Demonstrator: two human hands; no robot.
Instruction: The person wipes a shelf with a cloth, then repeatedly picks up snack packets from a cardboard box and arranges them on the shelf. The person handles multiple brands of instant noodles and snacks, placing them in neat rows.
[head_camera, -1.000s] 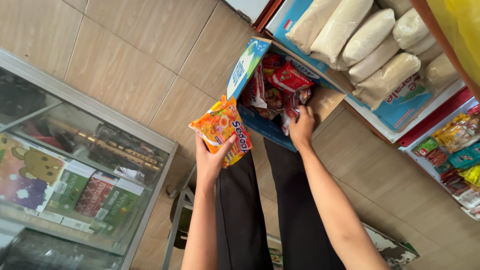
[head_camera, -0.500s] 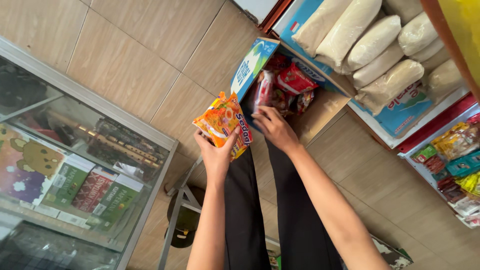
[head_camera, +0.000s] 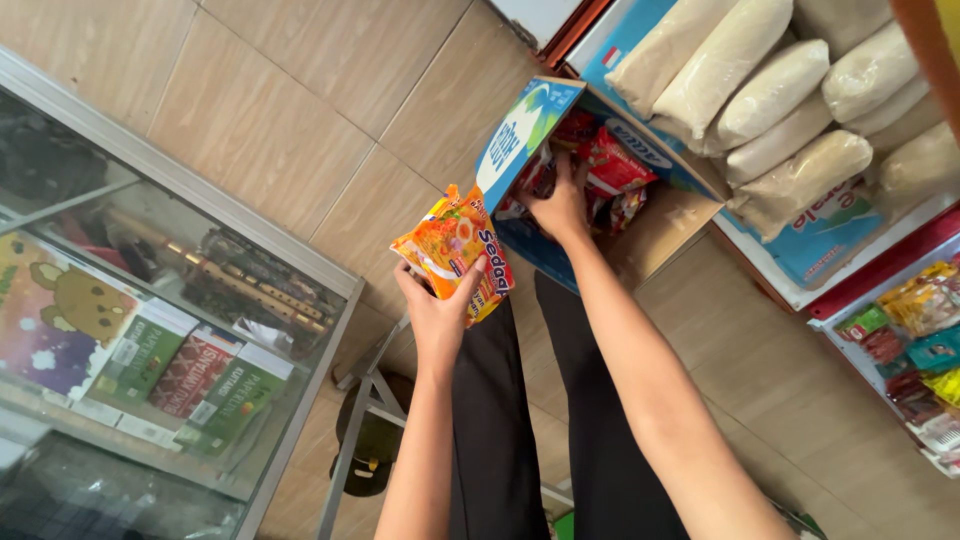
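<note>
The left hand (head_camera: 440, 310) is closed around a small stack of orange noodle packets (head_camera: 455, 250), fingers curled over the lower edge and thumb on the near face; the stack stands up from the palm, tilted, in open air above the floor; nothing touches it on its upper or left edges. The right hand (head_camera: 562, 205) reaches down into an open carton (head_camera: 545, 250) just beside the stack; its fingers are among the red packets (head_camera: 615, 170) inside, though whether they have closed on one cannot be told, since the fingertips are hidden. The carton's blue flap (head_camera: 525, 135) stands upright between the two hands, close to the orange stack's right edge; the far flap lies folded out flat towards the shelf. Black trouser legs (head_camera: 490, 440) run down below both forearms.

To the left, well apart from the hands, a glass display case (head_camera: 200, 330) with a metal frame holds green and red boxes; a wide strip of bare tiled floor (head_camera: 260, 120) lies between case and carton. To the right, pale sacks (head_camera: 760, 90) are stacked on a low shelf, touching one another; further right a tray (head_camera: 920, 340) holds small coloured snack packs. A metal stool frame (head_camera: 370, 400) stands near the case's corner.
</note>
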